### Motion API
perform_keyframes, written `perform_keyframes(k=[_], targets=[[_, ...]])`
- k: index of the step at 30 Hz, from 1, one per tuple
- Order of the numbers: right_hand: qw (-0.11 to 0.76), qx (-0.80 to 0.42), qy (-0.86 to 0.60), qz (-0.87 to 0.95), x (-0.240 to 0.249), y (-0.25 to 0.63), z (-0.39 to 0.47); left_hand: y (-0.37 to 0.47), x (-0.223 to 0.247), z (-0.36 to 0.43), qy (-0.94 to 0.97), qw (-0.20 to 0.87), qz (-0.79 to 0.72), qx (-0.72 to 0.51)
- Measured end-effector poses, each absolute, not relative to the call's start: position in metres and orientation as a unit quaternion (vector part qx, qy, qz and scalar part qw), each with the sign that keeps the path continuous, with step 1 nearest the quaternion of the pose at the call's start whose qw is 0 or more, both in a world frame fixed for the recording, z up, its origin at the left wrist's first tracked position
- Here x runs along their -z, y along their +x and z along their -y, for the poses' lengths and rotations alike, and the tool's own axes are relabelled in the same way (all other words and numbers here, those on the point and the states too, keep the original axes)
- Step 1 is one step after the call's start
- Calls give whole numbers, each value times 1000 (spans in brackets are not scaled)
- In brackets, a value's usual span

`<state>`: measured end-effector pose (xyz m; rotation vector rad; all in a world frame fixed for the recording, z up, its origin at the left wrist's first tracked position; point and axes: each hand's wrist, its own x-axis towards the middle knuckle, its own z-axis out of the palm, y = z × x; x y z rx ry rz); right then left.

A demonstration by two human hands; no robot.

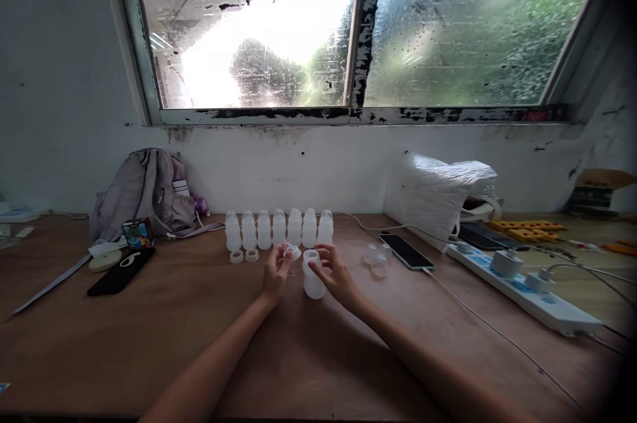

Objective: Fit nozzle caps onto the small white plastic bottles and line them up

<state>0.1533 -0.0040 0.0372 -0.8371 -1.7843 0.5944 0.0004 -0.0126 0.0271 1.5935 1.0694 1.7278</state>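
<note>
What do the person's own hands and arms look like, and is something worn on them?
The left hand and right hand are without gloves. Both forearms look slim and bare, with no sleeve, watch or bracelet visible.

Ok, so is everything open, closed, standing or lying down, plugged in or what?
Front bottle, upright, top open
Back bottles, upright in a row
Rings, lying flat
Phone, face up, dark, cable plugged in
Power strip, plugs in it
Backpack, sitting upright
Left hand, pinching a clear piece
Right hand, around the front bottle
</note>
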Motion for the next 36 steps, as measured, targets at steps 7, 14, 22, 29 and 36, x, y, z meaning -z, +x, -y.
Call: perform_keyframes(k=[7,14,22,29,36], targets=[[481,-295,-284,775,-34,146,23,15,-39,36,689,205,-389,-576],[489,-345,-301,742,-37,149,25,12,-34,30,705,170,-385,-571],[468,-368,-287,751,-37,153,28,12,-41,29,736,156,-388,-533],[462,-386,-266,753,-36,151,29,10,-37,31,739,122,-385,-539],[435,-377,-246,780,-39,155,30,5,-31,25,758,84,-354,-542]])
